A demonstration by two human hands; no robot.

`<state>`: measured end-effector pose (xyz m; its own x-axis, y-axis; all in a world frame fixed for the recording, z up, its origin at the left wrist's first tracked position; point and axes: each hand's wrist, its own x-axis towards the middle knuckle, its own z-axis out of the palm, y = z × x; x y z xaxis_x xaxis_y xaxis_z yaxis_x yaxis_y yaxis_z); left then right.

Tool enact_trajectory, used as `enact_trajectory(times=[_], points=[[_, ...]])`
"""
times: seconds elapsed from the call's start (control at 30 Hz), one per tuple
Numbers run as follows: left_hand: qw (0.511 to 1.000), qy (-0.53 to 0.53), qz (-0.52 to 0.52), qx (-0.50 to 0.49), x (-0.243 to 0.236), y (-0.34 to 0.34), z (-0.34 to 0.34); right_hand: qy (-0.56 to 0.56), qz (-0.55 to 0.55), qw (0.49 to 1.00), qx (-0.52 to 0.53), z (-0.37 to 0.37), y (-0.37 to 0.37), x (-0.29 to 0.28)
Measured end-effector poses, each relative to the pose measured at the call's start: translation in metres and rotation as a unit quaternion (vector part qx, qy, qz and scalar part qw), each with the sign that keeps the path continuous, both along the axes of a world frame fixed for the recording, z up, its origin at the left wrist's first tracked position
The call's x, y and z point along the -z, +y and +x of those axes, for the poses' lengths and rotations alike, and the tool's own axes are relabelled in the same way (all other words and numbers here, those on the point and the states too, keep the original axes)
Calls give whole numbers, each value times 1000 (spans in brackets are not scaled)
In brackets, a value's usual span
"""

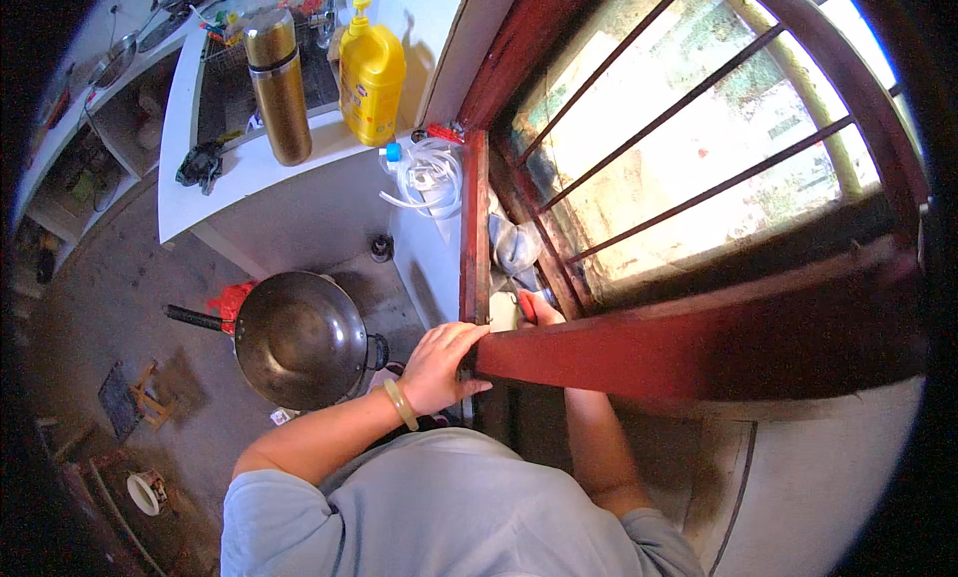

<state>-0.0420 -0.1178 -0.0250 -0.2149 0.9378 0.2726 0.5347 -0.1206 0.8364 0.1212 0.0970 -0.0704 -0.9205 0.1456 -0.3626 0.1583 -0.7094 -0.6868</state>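
Note:
My left hand (436, 366), a pale bangle on its wrist, grips the end of a dark red wooden window sash (689, 348). Its fingers lie over the top and its thumb lies below. My right arm passes under the sash. Beyond it my right hand (545, 312) shows only in part, closed on a small red object (526, 306) at the sill. The sash hides the rest of that hand, and I cannot tell the object's kind. Just past the right hand, a crumpled grey-white bundle (515, 246) lies in the corner of the window frame.
Dark bars (679, 88) cross the window at the right. On the white counter (239, 193) stand a gold thermos flask (279, 98) and a yellow pump bottle (371, 83), near coiled clear tubing (431, 178). A large wok (299, 340) sits low at the left, beside a small wooden stool (150, 397).

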Motion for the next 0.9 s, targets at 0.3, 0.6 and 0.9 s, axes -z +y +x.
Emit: enact_trajectory(times=[0.3,0.6,0.9], points=[[993,-36,64,-89,5,-4,20,-87,685,723,29,-25,6,-8],[960,-268,7,-76,54,3,-1,-117,828,547,-38,-84,40,-53],[806,-583,-89,-49,78,42,-17,-106,832,543,-42,-112,61,-52]])
